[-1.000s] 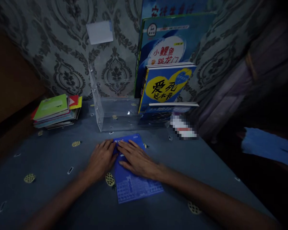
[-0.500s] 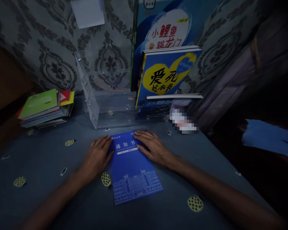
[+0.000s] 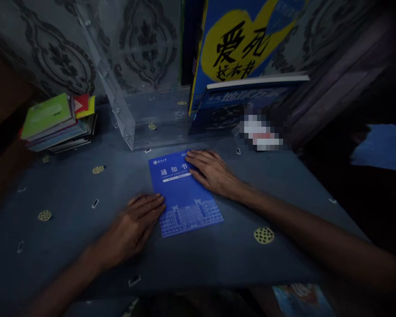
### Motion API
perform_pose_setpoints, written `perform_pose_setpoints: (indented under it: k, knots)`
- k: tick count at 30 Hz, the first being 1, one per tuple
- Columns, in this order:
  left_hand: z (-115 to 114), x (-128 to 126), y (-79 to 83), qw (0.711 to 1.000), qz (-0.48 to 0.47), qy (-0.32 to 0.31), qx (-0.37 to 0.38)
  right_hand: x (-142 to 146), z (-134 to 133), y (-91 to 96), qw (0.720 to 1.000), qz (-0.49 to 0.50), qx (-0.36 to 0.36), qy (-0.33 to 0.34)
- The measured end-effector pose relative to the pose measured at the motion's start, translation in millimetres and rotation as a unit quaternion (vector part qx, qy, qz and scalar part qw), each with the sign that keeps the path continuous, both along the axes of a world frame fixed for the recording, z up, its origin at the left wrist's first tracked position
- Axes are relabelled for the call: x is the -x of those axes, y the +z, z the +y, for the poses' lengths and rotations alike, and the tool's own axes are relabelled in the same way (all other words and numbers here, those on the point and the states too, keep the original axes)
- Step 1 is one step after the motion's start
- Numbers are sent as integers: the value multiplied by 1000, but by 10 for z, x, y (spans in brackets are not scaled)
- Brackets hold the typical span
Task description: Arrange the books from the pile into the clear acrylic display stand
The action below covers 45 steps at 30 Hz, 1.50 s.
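A blue booklet (image 3: 183,191) with white Chinese lettering and a pale building drawing lies shut and flat on the table. My left hand (image 3: 135,226) rests by its lower left edge, the stretched fingertips touching that edge. On the upper right part of the cover lies my right hand (image 3: 214,171), open, its fingers pointing left and covering part of the print. Neither hand grips anything.
Behind the booklet stands a clear acrylic rack (image 3: 128,127) with a blue-and-yellow book (image 3: 234,48) and a dark blue book (image 3: 224,103) leaning at its right. A stack of small books (image 3: 53,123) sits left on the patterned tablecloth (image 3: 72,189).
My left hand has slid from the booklet's upper left edge down towards its lower left edge. The right hand stays at the upper right. The view has tilted downward.
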<state>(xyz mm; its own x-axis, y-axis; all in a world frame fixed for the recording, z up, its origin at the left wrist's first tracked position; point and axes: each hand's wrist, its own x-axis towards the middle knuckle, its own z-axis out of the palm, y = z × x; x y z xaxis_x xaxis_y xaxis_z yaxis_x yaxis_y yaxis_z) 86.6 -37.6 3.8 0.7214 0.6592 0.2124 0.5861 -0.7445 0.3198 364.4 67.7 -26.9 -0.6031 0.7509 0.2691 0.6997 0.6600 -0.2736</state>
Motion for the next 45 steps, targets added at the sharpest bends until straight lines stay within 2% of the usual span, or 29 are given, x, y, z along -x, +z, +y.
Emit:
perform_pose_setpoints:
  k: [4, 7, 10, 16, 19, 22, 25, 30, 33, 36, 39, 41, 45]
  knots:
    - [-218, -37, 72, 999, 17, -37, -5, 7, -18, 29, 1000, -6, 5, -3]
    - [-160, -96, 93, 999, 13, -28, -10, -1, -14, 32, 1000, 6, 7, -2]
    - [104, -175, 41, 1000, 20, -4, -15, -34, 16, 14, 999, 40, 20, 7]
    - [857, -476, -107, 997, -7, 64, -35, -119, 78, 12, 989, 126, 82, -2]
    - [998, -710, -104, 997, -14, 62, -35, -133, 93, 18, 984, 148, 103, 2]
    - [889, -903, -74, 1000, 12, 14, -23, -132, 112, 11, 982, 153, 110, 0]
    - [630, -974, -49, 999, 20, -48, -11, -132, 125, 3, 982, 152, 111, 1]
    - [183, -860, -33, 987, 26, -153, 34, -130, 99, 0, 985, 141, 101, 2]
    - [65, -747, -15, 981, 30, -181, 56, -130, 87, -5, 988, 126, 85, -1]
    - [75, -616, 17, 986, 3, -152, 66, -117, 78, 2, 994, 96, 56, -2]
    - [108, -451, 25, 996, -9, -67, 63, -37, -53, 45, 997, 69, 14, -9]
    - [105, -339, -1, 999, -14, -15, 47, 68, -281, 95, 998, 67, -19, 11]
    - [54, -196, -102, 1000, -6, 20, 9, 270, -945, 177, 985, 62, -58, 152]
